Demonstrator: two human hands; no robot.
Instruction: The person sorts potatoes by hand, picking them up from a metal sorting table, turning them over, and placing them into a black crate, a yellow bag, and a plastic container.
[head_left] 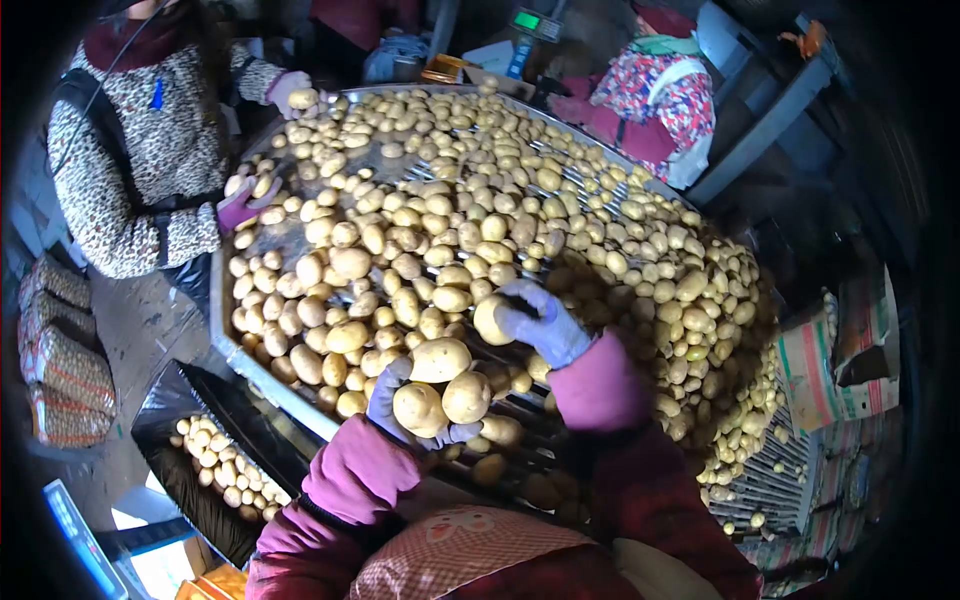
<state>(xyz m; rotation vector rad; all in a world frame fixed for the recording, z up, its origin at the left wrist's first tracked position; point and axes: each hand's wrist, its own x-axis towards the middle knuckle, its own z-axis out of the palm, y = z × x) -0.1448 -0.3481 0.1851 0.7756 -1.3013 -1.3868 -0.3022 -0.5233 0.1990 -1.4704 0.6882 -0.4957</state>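
Note:
Three large potatoes [441, 360] rest cupped in my gloved left hand [384, 402], near the front edge of the sorting table. My right hand [548, 324], also gloved, grips a single potato [489, 320] at its fingertips, just up and to the right of the left hand's load. Beneath and around both hands, many loose potatoes [350, 263] of mixed sizes lie over the slatted metal table [283, 400]. My fingers under the three potatoes are partly hidden.
A co-worker [150, 150] at the left holds potatoes in gloved hands; another person [655, 105] is at the far side. A black-lined container [165, 450] with potatoes stands at lower left, near filled mesh sacks [65, 360]. A metal beam [765, 130] slants at upper right.

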